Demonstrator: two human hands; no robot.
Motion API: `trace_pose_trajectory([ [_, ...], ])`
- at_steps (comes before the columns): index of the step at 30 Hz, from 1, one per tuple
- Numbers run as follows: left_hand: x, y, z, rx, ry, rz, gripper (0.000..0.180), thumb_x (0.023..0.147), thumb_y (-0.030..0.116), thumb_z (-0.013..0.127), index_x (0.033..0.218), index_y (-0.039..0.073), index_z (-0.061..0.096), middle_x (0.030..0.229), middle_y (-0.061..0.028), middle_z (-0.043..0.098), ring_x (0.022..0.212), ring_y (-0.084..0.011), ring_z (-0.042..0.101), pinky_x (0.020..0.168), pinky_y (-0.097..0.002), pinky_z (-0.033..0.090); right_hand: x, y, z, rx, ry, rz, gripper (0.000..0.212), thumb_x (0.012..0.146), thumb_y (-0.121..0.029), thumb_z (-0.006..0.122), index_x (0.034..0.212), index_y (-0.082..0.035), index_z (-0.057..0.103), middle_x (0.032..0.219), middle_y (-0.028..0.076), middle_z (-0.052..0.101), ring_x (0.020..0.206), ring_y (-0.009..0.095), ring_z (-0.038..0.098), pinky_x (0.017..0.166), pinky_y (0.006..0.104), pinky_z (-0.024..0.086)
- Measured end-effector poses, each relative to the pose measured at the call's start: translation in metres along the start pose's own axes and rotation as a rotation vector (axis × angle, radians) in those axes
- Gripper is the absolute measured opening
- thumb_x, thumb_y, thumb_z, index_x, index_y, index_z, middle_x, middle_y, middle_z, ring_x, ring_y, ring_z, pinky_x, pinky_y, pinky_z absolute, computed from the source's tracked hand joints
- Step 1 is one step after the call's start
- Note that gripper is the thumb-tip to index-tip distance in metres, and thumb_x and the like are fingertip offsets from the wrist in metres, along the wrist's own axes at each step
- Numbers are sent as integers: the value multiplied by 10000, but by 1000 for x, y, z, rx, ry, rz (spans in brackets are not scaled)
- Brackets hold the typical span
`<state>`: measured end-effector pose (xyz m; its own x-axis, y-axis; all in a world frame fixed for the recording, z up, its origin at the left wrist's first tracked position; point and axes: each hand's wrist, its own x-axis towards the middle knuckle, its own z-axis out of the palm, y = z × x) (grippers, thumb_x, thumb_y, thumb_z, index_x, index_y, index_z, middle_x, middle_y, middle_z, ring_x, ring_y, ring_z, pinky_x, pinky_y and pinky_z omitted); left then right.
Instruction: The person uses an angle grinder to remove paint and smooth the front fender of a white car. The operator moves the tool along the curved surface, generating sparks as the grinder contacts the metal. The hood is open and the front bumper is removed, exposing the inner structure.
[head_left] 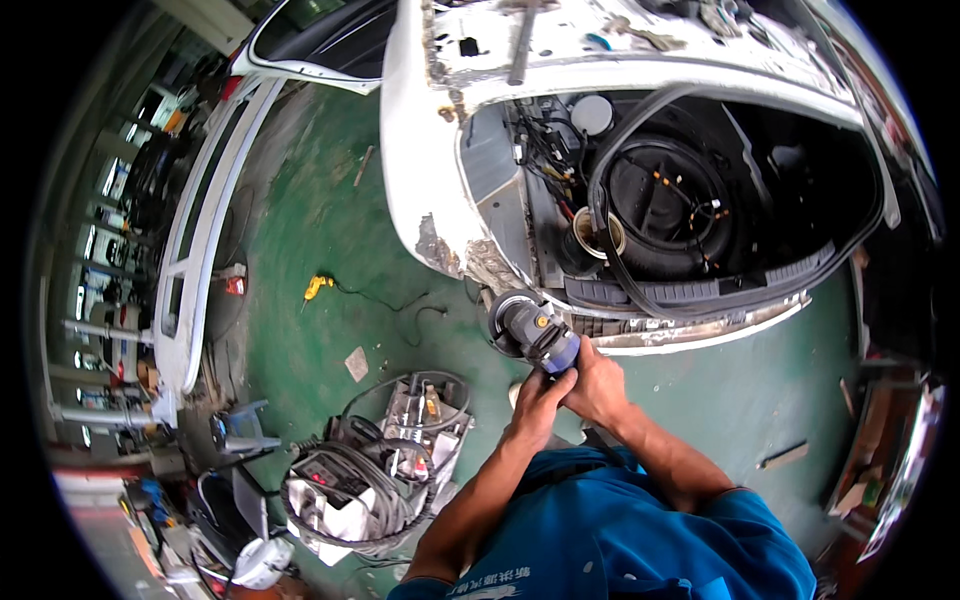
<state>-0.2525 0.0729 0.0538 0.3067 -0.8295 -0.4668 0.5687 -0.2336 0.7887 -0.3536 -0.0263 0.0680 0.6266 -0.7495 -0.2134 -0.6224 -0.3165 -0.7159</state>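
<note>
An angle grinder (541,333) with a blue and dark grey body is held out in front of me at the centre. My right hand (598,385) wraps round the blue rear of its body. Close beside it, my left hand (539,400) is closed on the same end. The grinder's round disc and guard lie at the far left of the tool, just below a scraped, bare-metal corner (490,265) of the white car body (418,170). Whether the disc touches the metal, I cannot tell.
The open trunk (740,240) holds a spare-wheel well, loose wiring, a hanging black rubber seal (604,225) and a white tub (597,232). A yellow drill (318,287) with its cord lies on the green floor. Coiled cables on a machine (345,490) stand at lower left.
</note>
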Motion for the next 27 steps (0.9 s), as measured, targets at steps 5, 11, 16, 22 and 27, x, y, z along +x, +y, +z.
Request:
trace_pose_trajectory([
  [5,-1,4,3,90,77,62,501,994,384,711,1339,44,584,1186,-20,616,1029,-120,576,888,-305,472,17,6,-4,333,-2,-117,705,783,-334,784,1337,22,532,1055,325,711,1030,496,685,901,493,540],
  [11,13,12,-8,71,-26,201,542,1024,389,656,1354,-23,535,1216,-49,602,1114,-124,555,987,-309,447,42,-20,-28,799,-308,213,624,706,-251,851,1208,41,624,1047,125,691,914,194,663,837,363,554],
  [16,11,18,-15,228,-87,436,736,942,300,754,1485,-36,386,1363,-179,544,1276,-262,552,1081,-395,453,51,-24,-15,1051,-406,246,586,770,-219,833,1247,28,597,1071,121,675,906,215,678,823,384,591],
  [22,8,31,-29,417,-5,455,863,891,312,780,1524,-46,316,1376,-256,524,1268,-356,574,1064,-437,485,59,-31,-1,1042,-423,257,580,769,-229,813,1248,22,601,1079,114,680,924,219,683,829,389,592],
  [27,14,25,-35,415,0,476,755,892,276,775,1476,-27,405,1365,-227,542,1247,-328,587,1046,-423,495,58,-37,3,987,-369,288,581,750,-228,810,1237,19,610,1070,114,683,916,220,677,828,385,580],
])
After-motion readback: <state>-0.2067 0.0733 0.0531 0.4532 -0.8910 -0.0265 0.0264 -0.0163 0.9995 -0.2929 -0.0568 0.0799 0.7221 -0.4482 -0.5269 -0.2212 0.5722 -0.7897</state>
